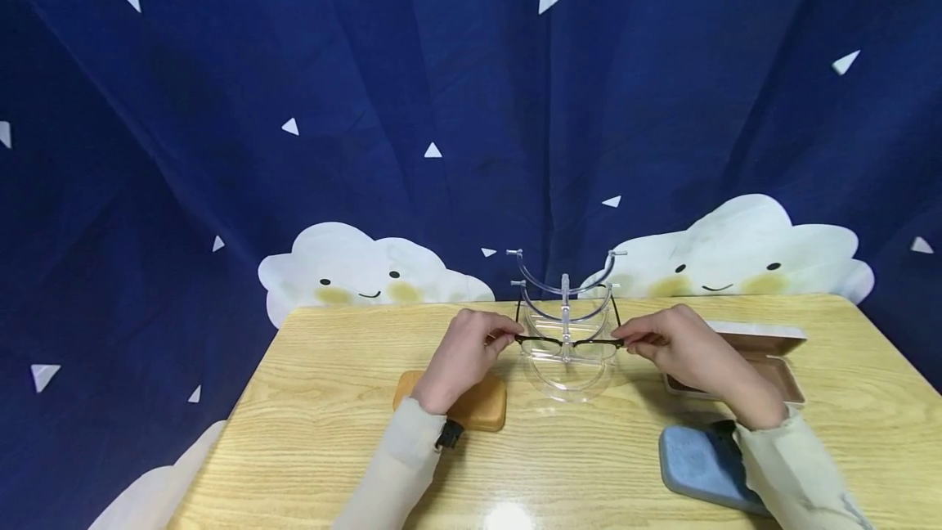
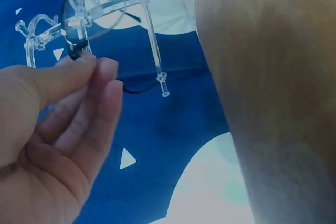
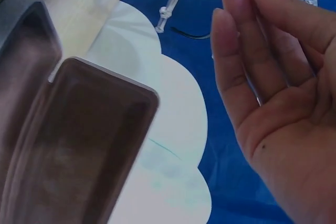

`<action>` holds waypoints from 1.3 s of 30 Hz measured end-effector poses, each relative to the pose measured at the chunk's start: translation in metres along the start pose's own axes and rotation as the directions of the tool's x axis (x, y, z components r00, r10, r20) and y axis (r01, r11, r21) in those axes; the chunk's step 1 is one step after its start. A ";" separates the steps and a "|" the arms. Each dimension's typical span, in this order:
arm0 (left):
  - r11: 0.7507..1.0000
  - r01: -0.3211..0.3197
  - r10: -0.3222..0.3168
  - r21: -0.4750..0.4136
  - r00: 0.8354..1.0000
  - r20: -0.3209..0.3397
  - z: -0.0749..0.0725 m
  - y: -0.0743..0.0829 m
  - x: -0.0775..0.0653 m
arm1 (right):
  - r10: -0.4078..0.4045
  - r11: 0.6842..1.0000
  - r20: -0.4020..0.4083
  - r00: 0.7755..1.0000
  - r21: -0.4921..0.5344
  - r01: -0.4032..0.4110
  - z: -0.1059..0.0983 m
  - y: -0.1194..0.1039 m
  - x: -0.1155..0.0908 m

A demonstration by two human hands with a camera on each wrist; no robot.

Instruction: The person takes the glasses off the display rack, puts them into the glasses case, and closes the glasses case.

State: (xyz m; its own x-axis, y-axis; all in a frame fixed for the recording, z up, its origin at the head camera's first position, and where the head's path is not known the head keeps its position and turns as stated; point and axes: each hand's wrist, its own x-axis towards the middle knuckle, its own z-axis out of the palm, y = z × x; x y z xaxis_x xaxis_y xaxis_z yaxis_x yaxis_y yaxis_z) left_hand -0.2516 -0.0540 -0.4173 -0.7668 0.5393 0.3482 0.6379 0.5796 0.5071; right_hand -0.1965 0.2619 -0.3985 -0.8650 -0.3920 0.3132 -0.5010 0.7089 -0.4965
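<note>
A pair of black-rimmed eyeglasses (image 1: 594,342) is held level by both hands at the front of a clear display stand (image 1: 565,309), its temples pointing back toward the curtain. My left hand (image 1: 468,350) pinches the left corner of the frame between thumb and fingertips. At the opposite corner, my right hand (image 1: 680,346) grips the frame the same way. The stand has several curved arms stacked on an upright post, and the glasses overlap its lower arms in the head view. In the right wrist view a dark temple tip (image 3: 189,35) shows beyond the fingers.
An orange case (image 1: 486,403) lies by the left wrist. Right of the stand sits an open case (image 1: 780,379) with a brown interior, its lid raised. A blue case (image 1: 695,464) is partly under the right forearm. Behind the wooden table (image 1: 316,432) hangs a blue curtain (image 1: 471,64).
</note>
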 end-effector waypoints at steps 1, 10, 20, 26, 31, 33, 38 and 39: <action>1.000 -0.012 0.012 -0.001 1.000 -0.008 -0.001 0.000 0.000 | -0.004 1.000 -0.013 1.000 0.002 0.004 -0.002 -0.001 0.000; 0.995 -0.103 0.103 -0.012 0.993 -0.052 -0.013 0.005 -0.003 | -0.043 0.999 -0.083 0.996 0.005 0.044 -0.013 -0.012 -0.005; 0.926 -0.362 0.378 0.108 0.895 -0.235 -0.026 0.011 -0.006 | -0.175 0.985 -0.237 0.956 -0.043 0.169 -0.024 -0.024 -0.012; 0.907 -0.402 0.421 0.124 0.867 -0.268 -0.031 0.021 -0.009 | -0.254 0.965 -0.298 0.920 -0.141 0.221 -0.032 -0.033 -0.015; 0.918 -0.381 0.398 0.114 0.875 -0.277 -0.034 0.031 -0.014 | -0.265 0.961 -0.321 0.909 -0.165 0.222 -0.035 -0.042 -0.019; 0.920 -0.376 0.391 0.108 0.876 -0.282 -0.035 0.034 -0.015 | -0.260 0.962 -0.329 0.908 -0.168 0.215 -0.036 -0.047 -0.021; 0.920 -0.378 0.392 0.107 0.869 -0.301 -0.035 0.041 -0.019 | -0.238 0.966 -0.344 0.909 -0.178 0.186 -0.038 -0.056 -0.026; 0.918 -0.381 0.395 0.107 0.867 -0.303 -0.034 0.042 -0.019 | -0.235 0.966 -0.348 0.908 -0.187 0.178 -0.039 -0.057 -0.027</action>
State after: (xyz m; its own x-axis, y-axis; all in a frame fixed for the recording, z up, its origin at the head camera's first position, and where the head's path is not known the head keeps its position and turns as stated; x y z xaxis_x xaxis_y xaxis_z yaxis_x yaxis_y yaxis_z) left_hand -0.2125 -0.0610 -0.3755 -0.4349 0.5112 0.7413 0.8856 0.3920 0.2492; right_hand -0.1438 0.2549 -0.3476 -0.6582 -0.3184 0.6822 -0.6330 0.7246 -0.2725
